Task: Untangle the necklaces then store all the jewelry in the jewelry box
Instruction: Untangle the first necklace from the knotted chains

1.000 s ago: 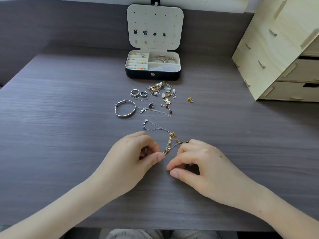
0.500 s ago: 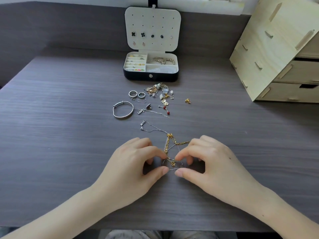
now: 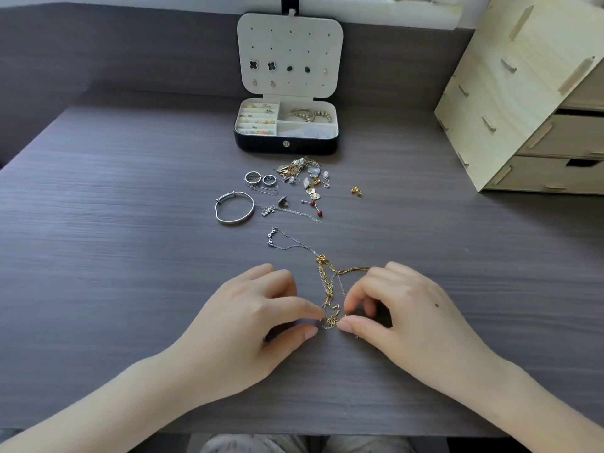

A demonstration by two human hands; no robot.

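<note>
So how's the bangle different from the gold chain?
The bangle is silver; the chain is gold. The bangle is a round hoop; the chain is thin and tangled. The bangle lies untouched; the left hand and right hand hold the chain. Both rest on the table.

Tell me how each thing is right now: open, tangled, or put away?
jewelry box: open, lid standing up, some pieces already inside.
tangled necklaces: gold and silver chains knotted together on the table.
left hand: pinching the tangle's near end.
right hand: pinching the tangle beside it.
silver bangle: loose on the table, not stored.
two rings: loose on the table, not stored.
</note>
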